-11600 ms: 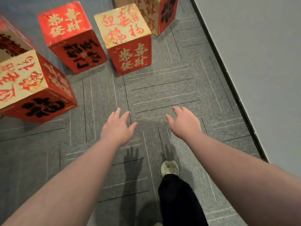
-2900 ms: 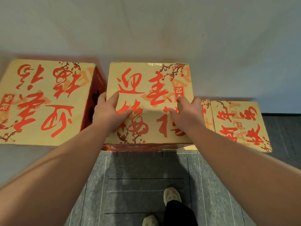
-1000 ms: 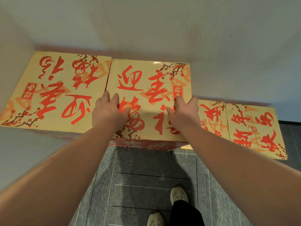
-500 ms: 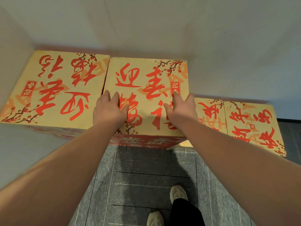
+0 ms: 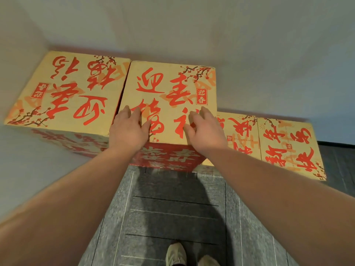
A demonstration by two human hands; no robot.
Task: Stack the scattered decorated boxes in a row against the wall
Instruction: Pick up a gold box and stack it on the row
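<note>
On top of the middle box [image 5: 169,100], the left hand [image 5: 127,129] and right hand [image 5: 205,129] lie flat, fingers spread. It sits by the wall [image 5: 172,31], touching the left box [image 5: 65,93]. Push gently, both hands evenly, to keep it straight.

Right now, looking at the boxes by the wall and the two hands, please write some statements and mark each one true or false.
1. Both hands rest on top of the middle box. True: the left hand and right hand lie flat on it.
2. The middle box is the lowest one. False: the two right boxes sit lower.
3. The left box touches the middle box. True.
4. The right hand grips a box edge. False: its fingers lie straight on the top face.
5. The floor is bare wood. False: it is grey carpet.
</note>
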